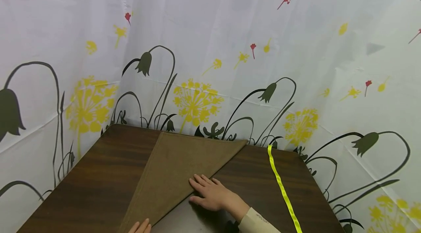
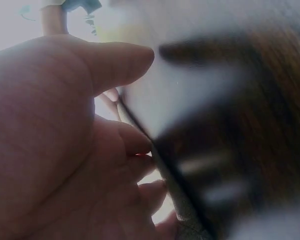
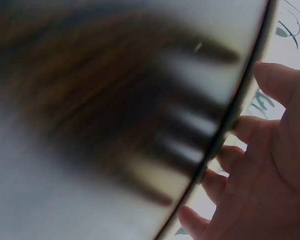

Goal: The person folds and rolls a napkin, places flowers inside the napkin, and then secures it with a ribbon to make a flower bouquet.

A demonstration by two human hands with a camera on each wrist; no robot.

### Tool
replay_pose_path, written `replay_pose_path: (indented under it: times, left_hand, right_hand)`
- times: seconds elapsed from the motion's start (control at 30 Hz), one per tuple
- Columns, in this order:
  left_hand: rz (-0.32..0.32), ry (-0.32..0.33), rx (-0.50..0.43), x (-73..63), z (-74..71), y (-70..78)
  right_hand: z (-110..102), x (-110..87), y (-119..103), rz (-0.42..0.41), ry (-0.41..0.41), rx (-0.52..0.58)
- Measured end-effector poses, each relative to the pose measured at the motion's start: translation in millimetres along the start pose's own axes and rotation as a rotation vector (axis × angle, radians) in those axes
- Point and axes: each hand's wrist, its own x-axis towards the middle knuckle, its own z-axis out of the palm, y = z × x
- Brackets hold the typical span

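A brown cloth (image 1: 177, 163), folded into a triangle, lies flat on a dark wooden table. My right hand (image 1: 210, 192) rests on its slanting folded edge, fingers spread and fairly straight. In the right wrist view the fingertips of the right hand (image 3: 250, 150) touch along that edge. Only the fingers of my left hand (image 1: 140, 227) show at the bottom of the head view, on the cloth's near corner. The left wrist view has the left hand (image 2: 105, 150) with its fingertips at the cloth edge and the thumb held apart.
A yellow ribbon or tape strip (image 1: 282, 189) runs down the right part of the dark wooden table (image 1: 98, 174). Behind the table's far edge hangs a white curtain (image 1: 230, 24) printed with flowers. The glossy tabletop reflects light and the hands.
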Motion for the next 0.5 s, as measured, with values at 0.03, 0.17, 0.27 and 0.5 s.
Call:
replay_pose_path:
  times: [0.03, 0.17, 0.27, 0.5]
  left_hand:
    - [0.012, -0.001, -0.01, -4.7, 2.8, -0.8]
    - [0.05, 0.007, 0.005, -23.9, 13.7, -3.0]
    - [0.075, 0.024, 0.016, -35.2, 20.8, -4.1]
    - [0.083, 0.001, 0.054, -43.9, 22.9, -8.5]
  right_hand:
    - [-0.2, 0.6, 2.8, 0.005, 0.003, 0.001]
    - [-1.9, 1.4, 9.9, 0.029, 0.016, -0.005]
    - [-3.0, -0.1, 10.1, 0.057, 0.028, -0.024]
    - [-1.8, -5.2, -33.4, -0.106, 0.04, -0.108]
